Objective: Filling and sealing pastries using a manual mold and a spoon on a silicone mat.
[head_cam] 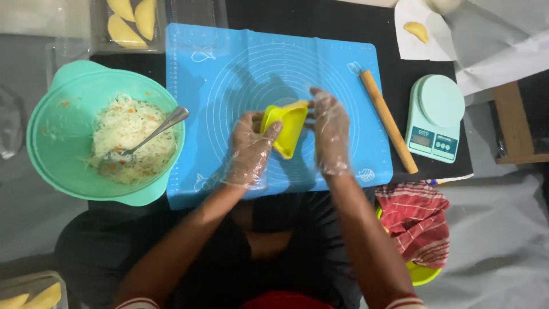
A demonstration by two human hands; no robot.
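Note:
Both my hands wear clear plastic gloves and hold a yellow hinged dumpling mould (287, 129) above the blue silicone mat (229, 74). My left hand (250, 150) grips the mould's left side. My right hand (330, 134) pinches its upper right edge. The mould is folded nearly closed and tilted; what is inside it is hidden.
A green bowl (54, 166) of shredded filling with a metal spoon (154, 133) sits left of the mat. A wooden rolling pin (389, 121) and a small kitchen scale (436, 117) lie to the right. Folded pastries (132, 20) rest in a tray at top left. A red striped cloth (417, 220) lies lower right.

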